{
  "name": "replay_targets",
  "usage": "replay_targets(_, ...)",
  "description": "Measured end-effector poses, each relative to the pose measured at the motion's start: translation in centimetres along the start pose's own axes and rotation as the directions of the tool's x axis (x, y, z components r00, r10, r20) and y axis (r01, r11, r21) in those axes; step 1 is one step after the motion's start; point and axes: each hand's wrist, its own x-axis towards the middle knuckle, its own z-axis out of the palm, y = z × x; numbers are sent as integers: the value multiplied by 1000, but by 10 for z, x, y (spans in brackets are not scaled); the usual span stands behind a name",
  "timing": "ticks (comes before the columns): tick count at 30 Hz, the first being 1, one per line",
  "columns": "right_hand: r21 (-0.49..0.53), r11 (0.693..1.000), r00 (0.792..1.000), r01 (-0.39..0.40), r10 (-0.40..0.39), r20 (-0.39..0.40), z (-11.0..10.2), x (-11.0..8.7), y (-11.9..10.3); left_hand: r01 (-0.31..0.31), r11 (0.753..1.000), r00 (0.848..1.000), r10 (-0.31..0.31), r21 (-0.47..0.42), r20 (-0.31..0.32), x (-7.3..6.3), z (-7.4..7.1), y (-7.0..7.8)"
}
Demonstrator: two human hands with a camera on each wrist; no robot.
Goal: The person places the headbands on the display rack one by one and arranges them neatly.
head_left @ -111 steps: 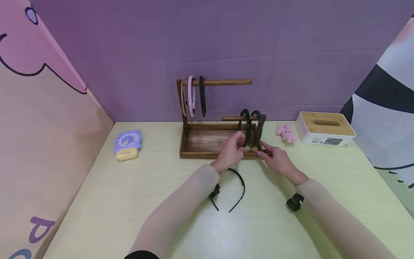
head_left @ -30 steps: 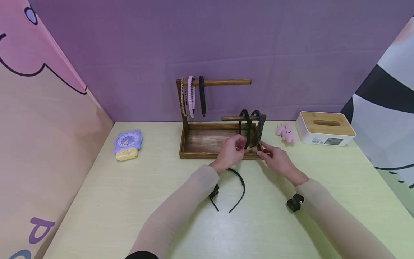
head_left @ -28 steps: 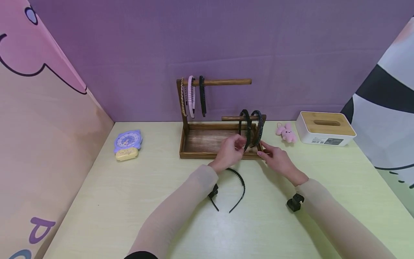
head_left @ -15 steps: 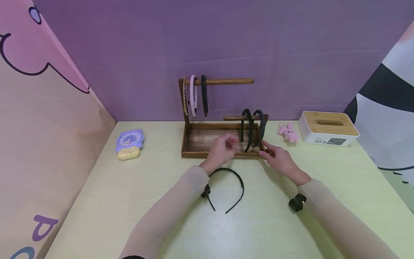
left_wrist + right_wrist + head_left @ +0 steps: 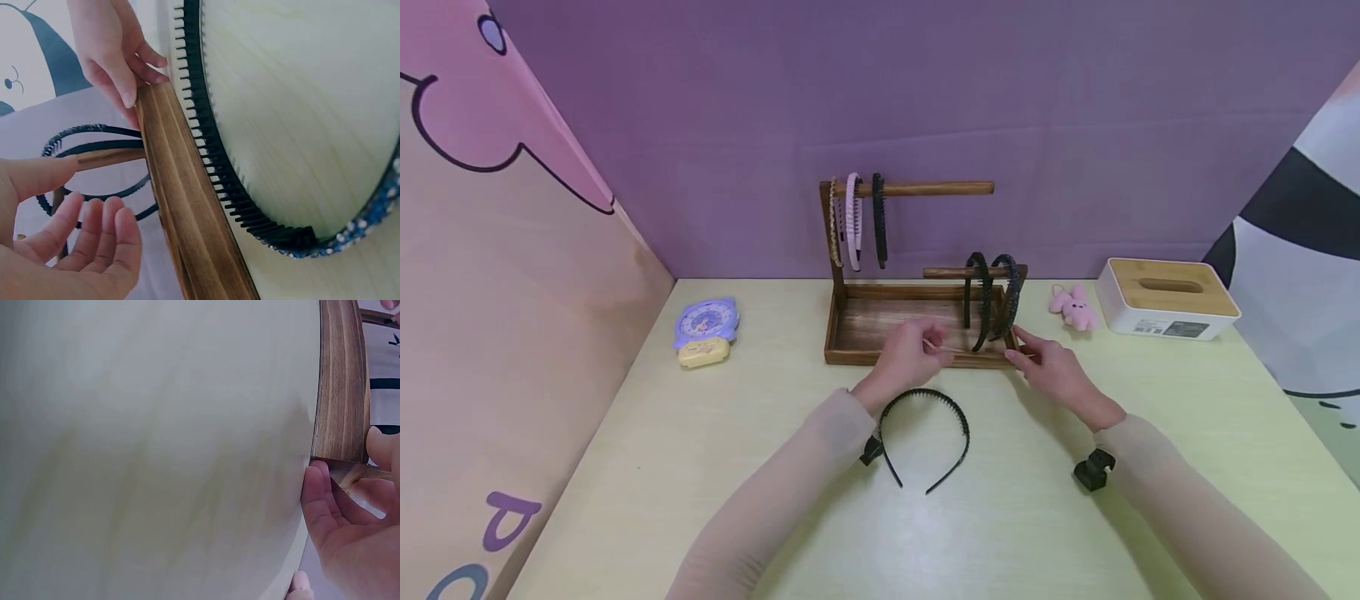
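Note:
My left hand (image 5: 901, 362) hovers over the front rim of a wooden headband rack (image 5: 850, 358). Its fingers (image 5: 128, 244) are loosely bent with nothing between them. My right hand (image 5: 1060, 375) pinches the tray's front right corner, the thumb above and fingers against its end in the right wrist view. On the rack's low bar hang a black headband (image 5: 982, 308) and a dark glittery headband (image 5: 1013, 292). Another black toothed headband (image 5: 965, 427), studded with blue and silver in the left wrist view, lies on the table in front of the rack.
The high bar carries a tan braided headband (image 5: 833, 225), a pink headband (image 5: 852, 221) and a black headband (image 5: 880, 221). At right are a pink plush toy (image 5: 1075, 310) and a tissue box (image 5: 1168, 300). A purple-and-yellow item (image 5: 706, 325) sits at left.
My left hand has let go of the black headband on the low bar and drawn left and toward me. The headband stays hanging there. My right hand keeps its hold on the rack corner.

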Motion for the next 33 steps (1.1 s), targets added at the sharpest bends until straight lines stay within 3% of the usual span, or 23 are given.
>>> replay_targets(9, -11, 1000, 1000, -6, 6, 1, -2, -1, -1, 3, 992, 995, -16, 127, 101, -26, -1, 4)
replay_targets(16, -8, 1000, 1000, -6, 6, -4, -1, 0, -1, 64, 995, 977, -78, 74, 198, -43, 4, 7)
replay_targets(19, -8, 1000, 1000, -6, 6, -2, 0, 1, 0, 80, 992, 970, -99, 95, 222, -49, 7, 7)
replay_targets(23, -16, 1000, 1000, -13, 13, 2, 0, 2, 3, 77, 974, 958, -132, 214, 255, -55, 13, 6)
replay_targets(27, -17, 1000, 1000, -6, 6, 4, 1, 2, 3, 34, 937, 950, -138, 347, 281, -60, 21, 5)
replay_targets(30, -16, 1000, 1000, 1, -1, -2, 1, 2, 2, 11, 919, 951, -131, 394, 280, -64, 26, 5)
replay_targets(33, -17, 1000, 1000, 8, -8, -7, 0, 1, 1, 11, 922, 946, -135, 387, 294, -67, 29, 5)
